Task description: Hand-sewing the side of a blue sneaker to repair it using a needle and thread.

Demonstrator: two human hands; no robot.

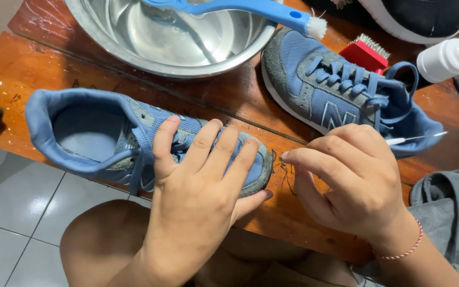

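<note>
We see the near shoe as matt blue mesh cloth with grey suede-like panels and a soft padded lining; the far shoe matches, with woven laces. The bowl looks like polished metal, glossy and smooth. The table is reddish varnished wood, scratched and worn. The blue brush and red brush look like smooth plastic with stiff bristles. The grey cloth seems soft and matt.
</note>
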